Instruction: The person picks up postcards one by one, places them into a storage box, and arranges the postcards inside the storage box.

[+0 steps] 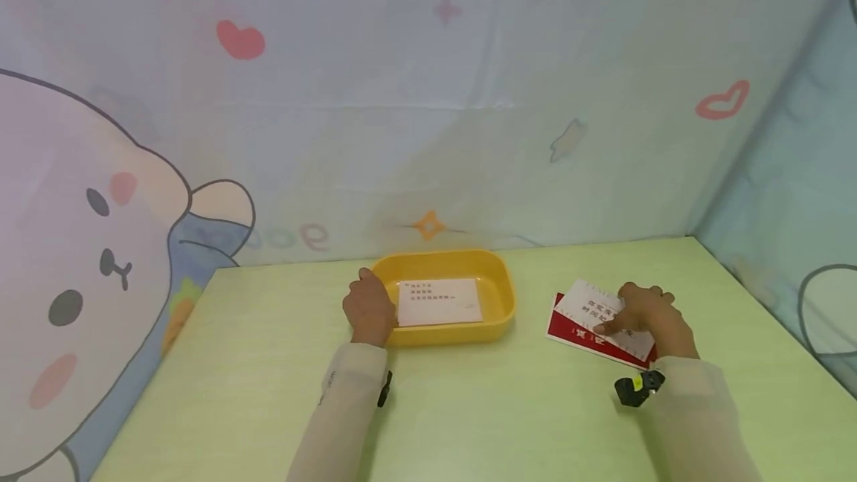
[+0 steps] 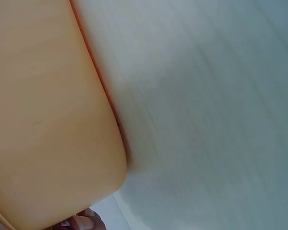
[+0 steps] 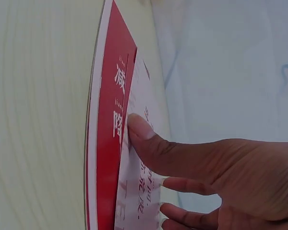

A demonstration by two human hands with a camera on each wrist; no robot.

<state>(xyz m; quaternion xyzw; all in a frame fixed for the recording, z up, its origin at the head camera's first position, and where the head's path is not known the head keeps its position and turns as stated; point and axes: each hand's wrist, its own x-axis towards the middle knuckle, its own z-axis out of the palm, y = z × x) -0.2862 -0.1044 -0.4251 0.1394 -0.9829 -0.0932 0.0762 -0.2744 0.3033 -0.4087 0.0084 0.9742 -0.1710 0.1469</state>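
My left hand [image 1: 370, 309] grips the left end of a yellow plastic tray [image 1: 497, 329], its fingers curled at the rim. In the left wrist view the tray's side wall [image 2: 53, 120] fills the left, with a bit of fingers [image 2: 84, 221] at its lower end. A white printed card [image 1: 438, 302] lies inside the tray. To the right, my right hand [image 1: 649, 317] holds another white printed card [image 3: 139, 191] between thumb and fingers. That card lies askew over a red card with a white border [image 3: 110, 96]; whether they touch throughout is hidden.
The pale green table [image 1: 469, 407] carries the tray and cards. Behind it hangs a cloth backdrop [image 1: 428, 132] with hearts and a cartoon animal. Another cloth [image 1: 797, 244] closes off the right side. A black wrist device [image 1: 639, 388] sits at my right cuff.
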